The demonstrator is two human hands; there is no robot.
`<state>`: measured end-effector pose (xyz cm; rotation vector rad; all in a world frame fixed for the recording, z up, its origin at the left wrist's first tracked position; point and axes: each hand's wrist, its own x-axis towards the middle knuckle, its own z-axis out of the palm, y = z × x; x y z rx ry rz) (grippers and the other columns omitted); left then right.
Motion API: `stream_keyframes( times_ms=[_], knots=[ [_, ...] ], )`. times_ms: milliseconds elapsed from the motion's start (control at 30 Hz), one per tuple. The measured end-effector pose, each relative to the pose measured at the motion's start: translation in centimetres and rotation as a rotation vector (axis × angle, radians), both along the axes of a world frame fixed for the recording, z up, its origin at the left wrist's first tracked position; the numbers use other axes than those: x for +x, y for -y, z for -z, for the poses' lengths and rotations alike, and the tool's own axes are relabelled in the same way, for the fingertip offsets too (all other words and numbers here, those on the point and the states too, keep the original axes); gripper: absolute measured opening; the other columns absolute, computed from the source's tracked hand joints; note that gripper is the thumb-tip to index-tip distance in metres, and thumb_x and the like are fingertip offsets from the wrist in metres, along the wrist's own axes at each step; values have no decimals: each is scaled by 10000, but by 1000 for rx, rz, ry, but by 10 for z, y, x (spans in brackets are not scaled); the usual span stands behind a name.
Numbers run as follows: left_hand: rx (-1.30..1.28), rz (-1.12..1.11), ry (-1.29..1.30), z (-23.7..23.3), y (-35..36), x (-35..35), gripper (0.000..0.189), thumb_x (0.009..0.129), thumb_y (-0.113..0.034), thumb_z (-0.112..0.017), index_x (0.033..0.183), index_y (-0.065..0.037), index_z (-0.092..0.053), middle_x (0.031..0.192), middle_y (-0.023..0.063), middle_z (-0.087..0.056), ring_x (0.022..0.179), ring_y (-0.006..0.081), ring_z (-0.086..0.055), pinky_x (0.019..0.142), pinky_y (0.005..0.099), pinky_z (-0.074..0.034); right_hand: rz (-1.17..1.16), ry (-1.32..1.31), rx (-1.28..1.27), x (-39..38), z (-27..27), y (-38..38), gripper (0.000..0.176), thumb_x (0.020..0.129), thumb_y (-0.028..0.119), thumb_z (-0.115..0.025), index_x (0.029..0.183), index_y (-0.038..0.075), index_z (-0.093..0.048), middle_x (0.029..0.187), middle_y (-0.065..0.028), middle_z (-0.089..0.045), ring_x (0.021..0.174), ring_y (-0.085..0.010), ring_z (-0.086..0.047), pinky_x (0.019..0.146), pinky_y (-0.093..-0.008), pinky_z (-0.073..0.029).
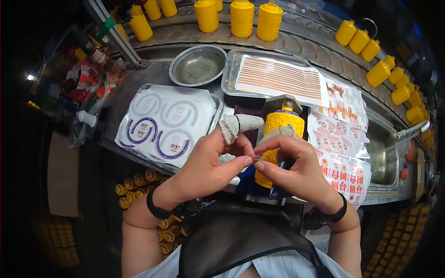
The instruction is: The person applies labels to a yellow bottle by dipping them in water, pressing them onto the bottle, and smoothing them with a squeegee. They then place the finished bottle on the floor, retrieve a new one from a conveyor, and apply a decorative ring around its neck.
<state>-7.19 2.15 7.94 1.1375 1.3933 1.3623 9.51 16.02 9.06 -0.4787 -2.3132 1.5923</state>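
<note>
My left hand (212, 156) and my right hand (299, 162) meet in front of a yellow embossed bottle (283, 124). Between their pinched thumbs and fingers is a small patterned decal (258, 158), mostly hidden by the fingertips. A knitted finger cover (242, 123) sleeves a finger of my left hand; a similar pale cover is on my right hand. The bottle stands upright against a dark metal holder (273, 103), its clear neck bare and a dark patterned band around its shoulder. My right hand hides part of its front.
On the left, a tray (218, 109) carries a sheet of curved decals (160, 123). Behind are a metal bowl (198, 66) and a tray with a striped sheet (278, 78). Printed sheets (340, 139) lie right, beside a sink (385, 160). Several yellow bottles (242, 19) line a conveyor (306, 44).
</note>
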Motion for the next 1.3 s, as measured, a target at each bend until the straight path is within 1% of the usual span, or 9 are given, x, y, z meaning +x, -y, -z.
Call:
stream_keyframes(
  times_ms=[233, 400, 500, 633, 833, 933, 967, 1100, 1300],
  knots=[
    [-9, 63, -204, -6, -6, -7, 539, 868, 16, -661, 1381, -39, -505, 961, 37, -626, 857, 91, -622, 787, 266, -519, 88, -67, 189, 1, 2, 3, 110, 789, 99, -738, 825, 49, -647, 727, -54, -646, 691, -190, -631, 635, -304, -467],
    [-39, 85, -304, -13, -20, -40, 478, 883, -21, -650, 1349, -47, -542, 1012, 75, -640, 946, 130, -635, 828, 274, -522, 166, 10, 259, 13, -3, -1, 93, 776, 85, -743, 801, 60, -657, 698, -38, -617, 634, -162, -563, 566, -295, -410],
    [-144, -48, -275, 23, -58, -123, 451, 880, -24, -662, 1320, -49, -564, 1040, 41, -641, 914, 84, -613, 820, 234, -516, 276, 67, 140, 30, -2, -10, 104, 773, 73, -747, 806, 42, -653, 690, -5, -593, 614, -100, -498, 556, -259, -378],
    [-540, -391, -171, 59, -111, -228, 346, 926, -195, -655, 1222, -32, -581, 1109, 73, -635, 906, 153, -639, 813, 293, -543, 459, 46, -50, 46, 11, -20, 93, 807, 50, -719, 798, 11, -635, 707, 19, -591, 636, -38, -494, 584, -202, -380],
    [-808, -462, -426, 137, -166, -332, 274, 912, -268, -668, 1044, -34, -616, 887, 89, -670, 736, 192, -666, 664, 332, -592, 579, 87, -101, 63, 18, -27, 94, 812, 43, -715, 809, 5, -629, 763, -1, -630, 675, -48, -531, 629, -198, -417],
    [-868, -369, 81, 141, -169, -327, 296, 936, -332, -661, 957, -40, -618, 807, 87, -664, 626, 178, -630, 562, 295, -547, 592, 98, -146, 68, 19, -34, 112, 831, 45, -710, 814, 1, -609, 783, 0, -615, 713, -54, -542, 679, -200, -431],
    [-920, -337, 488, 122, -167, -312, 312, 958, -357, -640, 880, -55, -616, 757, 71, -647, 570, 147, -577, 506, 259, -497, 583, 96, -147, 66, 18, -34, 116, 836, 48, -709, 816, 1, -605, 789, 0, -613, 716, -52, -538, 678, -200, -428],
    [-823, 59, 763, 84, -135, -316, 317, 970, -356, -616, 839, -66, -613, 696, 33, -607, 545, 107, -525, 506, 242, -505, 561, 100, -152, 60, 16, -37, 117, 842, 48, -704, 819, 5, -598, 791, 0, -602, 718, -49, -527, 674, -197, -415],
    [-932, 20, 368, 51, -16, -284, 318, 970, -358, -614, 910, -46, -637, 744, 68, -651, 621, 134, -646, 512, 252, -541, 534, 89, -180, 65, 27, -41, 118, 843, 53, -696, 813, 10, -590, 789, -1, -598, 713, -55, -522, 675, -203, -413]
  ],
)
